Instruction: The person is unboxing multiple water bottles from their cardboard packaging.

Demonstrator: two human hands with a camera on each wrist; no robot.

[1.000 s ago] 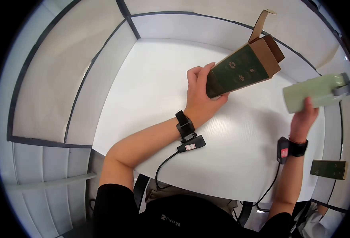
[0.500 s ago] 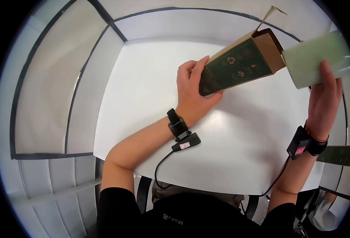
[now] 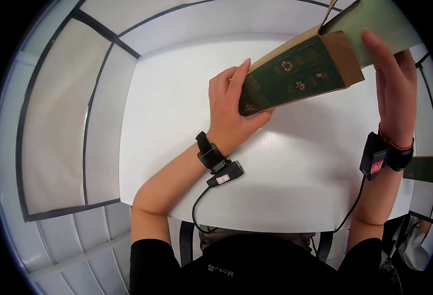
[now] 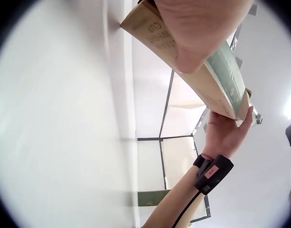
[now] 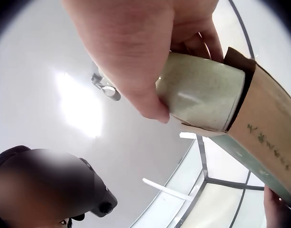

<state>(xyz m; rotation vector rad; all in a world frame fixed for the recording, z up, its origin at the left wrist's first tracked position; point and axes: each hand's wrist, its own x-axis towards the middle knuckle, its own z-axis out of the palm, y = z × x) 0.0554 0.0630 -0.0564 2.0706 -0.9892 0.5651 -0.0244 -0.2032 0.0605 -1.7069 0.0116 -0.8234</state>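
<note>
In the head view, the left hand (image 3: 231, 108) grips the closed end of a green and brown cardboard box (image 3: 295, 73), tilted up toward the right. The right hand (image 3: 395, 93) holds a pale green bottle (image 3: 388, 24) at the box's open end, thumb on its side. In the right wrist view, the bottle's base (image 5: 207, 90) stands at the mouth of the box (image 5: 269, 118), between its flaps. How far inside it reaches cannot be told. The left wrist view shows the left palm (image 4: 197, 28) against the box's side.
A second green box (image 3: 422, 169) lies at the right, partly behind the right forearm. The white table (image 3: 177, 98) has pale panels with dark edges (image 3: 59, 118) around it. Cables run from both wrist cameras.
The right hand has moved the bottle up and across to the box's open end. The left hand keeps its grip, and the box has shifted slightly left in view.
</note>
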